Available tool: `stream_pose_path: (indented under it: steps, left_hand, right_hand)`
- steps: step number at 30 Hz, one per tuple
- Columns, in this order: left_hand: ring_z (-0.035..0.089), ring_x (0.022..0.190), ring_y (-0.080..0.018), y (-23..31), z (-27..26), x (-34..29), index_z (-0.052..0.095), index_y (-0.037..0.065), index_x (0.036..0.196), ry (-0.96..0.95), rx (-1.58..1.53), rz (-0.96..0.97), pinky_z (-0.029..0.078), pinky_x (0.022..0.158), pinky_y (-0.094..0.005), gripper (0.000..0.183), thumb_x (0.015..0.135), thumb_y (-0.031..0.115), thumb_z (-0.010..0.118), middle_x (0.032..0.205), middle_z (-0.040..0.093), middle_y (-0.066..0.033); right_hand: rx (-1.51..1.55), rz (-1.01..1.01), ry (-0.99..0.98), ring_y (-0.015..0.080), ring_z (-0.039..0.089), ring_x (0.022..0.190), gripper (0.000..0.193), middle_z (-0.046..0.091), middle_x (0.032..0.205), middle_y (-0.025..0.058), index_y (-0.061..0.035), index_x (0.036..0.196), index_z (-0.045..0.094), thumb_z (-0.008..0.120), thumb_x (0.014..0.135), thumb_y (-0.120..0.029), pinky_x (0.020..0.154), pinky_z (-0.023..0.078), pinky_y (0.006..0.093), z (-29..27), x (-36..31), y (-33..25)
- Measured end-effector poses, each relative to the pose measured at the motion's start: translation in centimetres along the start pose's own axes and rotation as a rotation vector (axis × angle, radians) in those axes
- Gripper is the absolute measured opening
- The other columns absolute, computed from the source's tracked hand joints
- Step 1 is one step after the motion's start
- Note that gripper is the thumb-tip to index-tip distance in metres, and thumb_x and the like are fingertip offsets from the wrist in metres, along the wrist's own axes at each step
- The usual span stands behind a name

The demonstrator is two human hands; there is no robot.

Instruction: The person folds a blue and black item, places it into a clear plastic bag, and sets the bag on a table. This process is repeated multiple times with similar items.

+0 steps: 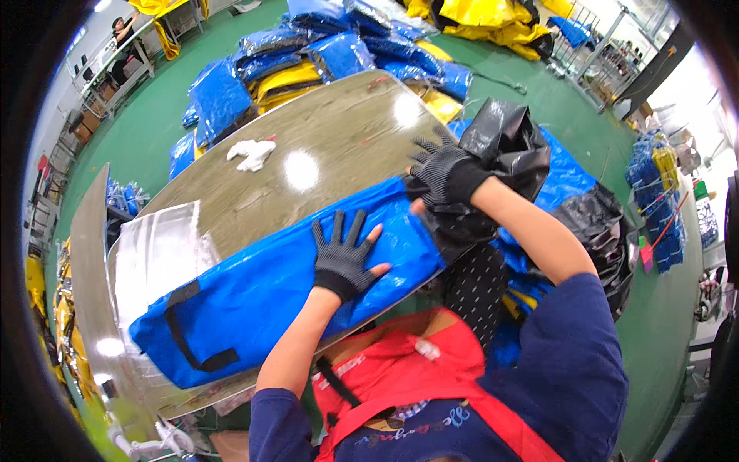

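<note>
A long blue vinyl-like bag (254,289), folded flat, lies across the near side of the table, with a black strap (182,327) at its left end. My left hand (344,258), in a dark knit glove with some bare fingertips, presses flat on the blue material, fingers spread. My right hand (446,171), gloved alike, lies with spread fingers where the blue meets a shiny black section (458,229). More glossy black material (508,138) bunches up beyond my right wrist and hangs over the table's right edge.
The brownish table top (254,202) holds clear plastic sheets (158,250) at left and a crumpled white cloth (252,154). Packed blue bundles (339,58) heap beyond it. Blue and black material (585,204) piles at right. A person (123,46) is far left.
</note>
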State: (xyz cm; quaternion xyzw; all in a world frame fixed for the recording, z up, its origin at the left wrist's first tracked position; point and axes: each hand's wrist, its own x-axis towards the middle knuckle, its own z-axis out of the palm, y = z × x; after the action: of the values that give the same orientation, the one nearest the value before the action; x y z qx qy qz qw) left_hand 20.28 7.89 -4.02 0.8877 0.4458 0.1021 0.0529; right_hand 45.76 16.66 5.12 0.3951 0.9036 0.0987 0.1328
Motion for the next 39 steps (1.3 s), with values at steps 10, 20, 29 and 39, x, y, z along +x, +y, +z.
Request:
stream_pose_path:
  steps: [10, 20, 29, 39]
  left_hand:
    - [0.014, 0.138, -0.0406, 0.9, 1.1, 0.7, 0.044, 0.022, 0.136, -0.074, -0.037, -0.016, 0.0, 0.106, -0.0661, 0.078, 0.071, 0.063, 0.06, 0.149, 0.025, -0.0133]
    - [0.011, 0.139, -0.0418, 1.2, 1.9, 1.4, 0.043, 0.021, 0.136, -0.163, 0.078, -0.053, -0.001, 0.106, -0.0647, 0.08, 0.072, 0.066, 0.056, 0.149, 0.022, -0.0175]
    - [0.018, 0.137, -0.0416, 6.2, 4.7, 9.2, 0.044, 0.029, 0.135, 0.04, 0.006, 0.034, 0.004, 0.105, -0.0666, 0.069, 0.076, 0.064, 0.053, 0.148, 0.028, -0.0134]
    - [0.018, 0.136, -0.0431, 5.8, 4.8, 8.3, 0.041, 0.031, 0.138, 0.036, -0.079, 0.031, 0.003, 0.103, -0.0689, 0.065, 0.08, 0.058, 0.053, 0.151, 0.021, -0.0126]
  right_hand:
    - [0.391, 0.202, -0.048, 0.0341, 0.054, 0.105, 0.034, 0.061, 0.101, 0.0126, -0.0104, 0.095, 0.059, 0.07, 0.076, -0.036, 0.105, 0.026, 0.0488, 3.2, -17.7, 10.5]
    - [0.904, 0.614, -0.299, 0.0316, 0.063, 0.095, 0.047, 0.065, 0.107, 0.0152, -0.0215, 0.117, 0.061, 0.055, 0.083, -0.054, 0.083, 0.048, 0.0378, 18.2, -12.8, 15.1]
    - [0.465, 0.846, -0.38, 0.0375, 0.062, 0.092, 0.065, 0.064, 0.098, 0.0207, -0.0174, 0.116, 0.058, 0.058, 0.073, -0.066, 0.079, 0.048, 0.0431, 16.1, -11.3, 14.8]
    - [2.021, 0.919, 0.867, 0.0231, 0.043, 0.124, 0.07, 0.051, 0.13, 0.0057, -0.0023, 0.135, 0.04, 0.036, 0.092, -0.057, 0.106, 0.031, 0.0405, 12.6, -14.4, 1.4]
